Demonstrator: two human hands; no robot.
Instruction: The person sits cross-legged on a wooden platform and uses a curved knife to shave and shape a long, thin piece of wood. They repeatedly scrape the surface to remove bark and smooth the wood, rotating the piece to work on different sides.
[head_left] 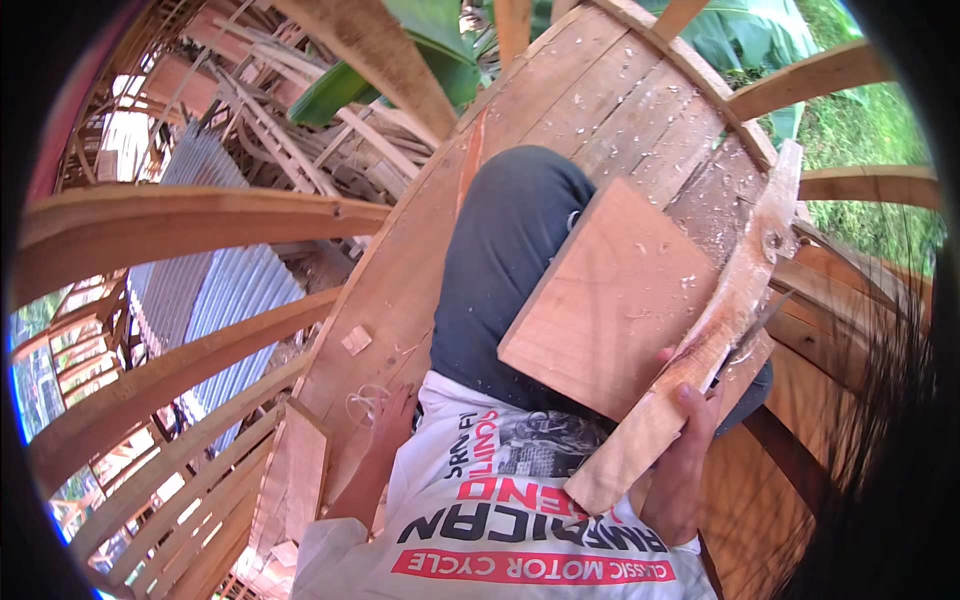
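Observation:
My right hand [692, 420] is closed round the lower part of a long, curved piece of wood [735, 285], thumb on its near side and a fingertip showing past the far edge. The piece slants from my shirt up to the far right. A thick, squarish wooden board [615, 300] rests on my lap, partly under the curved piece. Beside my right hand are a dark, narrow metal edge [765, 322] and a smaller wooden piece [742, 372], both partly hidden. My left hand [396, 412] is low on the planks beside a pale curled shaving [366, 402]; its fingers are unclear.
I sit on a planked wooden deck [560, 100] strewn with shavings. Curved wooden ribs [200, 225] rise along both sides. A small wood offcut [356, 340] lies to the left. Beyond the ribs are corrugated metal sheets [215, 290], stacked timber [270, 110] and green leaves [740, 35].

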